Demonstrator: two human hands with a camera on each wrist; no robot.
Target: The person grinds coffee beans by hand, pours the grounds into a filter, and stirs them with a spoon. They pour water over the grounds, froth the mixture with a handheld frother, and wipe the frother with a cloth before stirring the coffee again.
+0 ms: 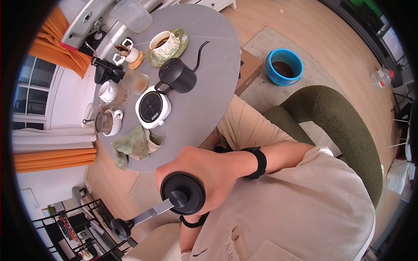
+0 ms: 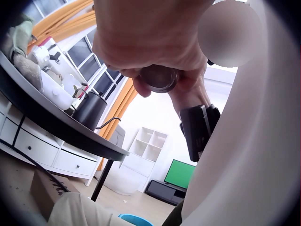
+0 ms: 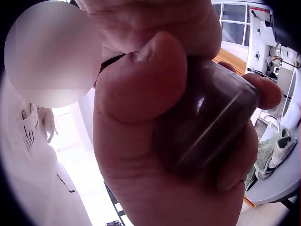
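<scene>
A hand grinder with a black round lid (image 1: 183, 193) and a metal crank is held in front of the torso. My right hand (image 1: 211, 172) wraps around its body just under the lid. Lower down, my left hand (image 2: 150, 35) curls round it, mostly hidden in the head view with only the banded wrist showing. The crank's black knob (image 1: 122, 228) points away to the lower left, and no hand touches it. Between the hands and fingers, the clear dark-tinted lower part (image 3: 216, 113) shows in the right wrist view; its round end (image 2: 160, 78) faces the left wrist camera.
On the grey table (image 1: 209, 26) are a black gooseneck kettle (image 1: 178, 76), a white scale (image 1: 153, 107), a green cloth (image 1: 133, 148), a patterned cup (image 1: 164, 45) on a saucer and several glass vessels. A blue bucket (image 1: 284, 67) and a green chair (image 1: 335, 117) stand beyond.
</scene>
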